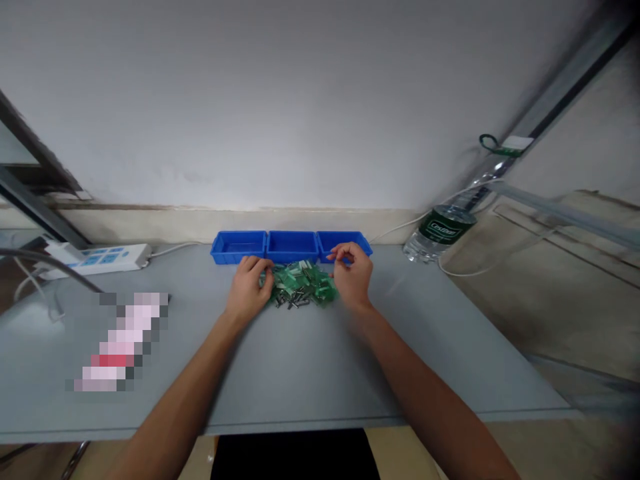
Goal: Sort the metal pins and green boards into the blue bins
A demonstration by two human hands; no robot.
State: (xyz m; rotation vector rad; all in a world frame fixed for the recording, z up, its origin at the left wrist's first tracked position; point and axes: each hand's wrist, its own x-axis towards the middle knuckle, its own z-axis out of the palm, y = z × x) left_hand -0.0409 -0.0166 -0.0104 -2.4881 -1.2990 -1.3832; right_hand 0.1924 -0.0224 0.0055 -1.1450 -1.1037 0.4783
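1. Nearest you, the front edge of the counter [300,373] runs under both your forearms. Toward its left edge lies a flat object [125,333], pixelated beyond recognition.
2. Ahead, well back from the front edge and about midway between the side edges, small metal pins [293,299] lie loose on the near side of a heap of green pieces [305,277]. They mix at the border, so a careless sweep could scatter pins toward the front edge, or a pin could hide under the green.
3. Your left hand [249,285] rests at the heap's left side, fingers curled in; you can't tell from this view whether they grip anything. Dragging those knuckles could spread the heap.
4. Your right hand [354,273] is at the heap's right side, thumb and fingers bent close together; whether a piece is pinched there can't be told. A loose pinch could drop one.
5. Beyond, three blue trays [293,245] stand side by side near the back edge. Your right hand partly covers the right one, so a bump could shift it.
6. Toward the back left corner sits a power strip [115,259]; near the back right corner, a water bottle [443,227].
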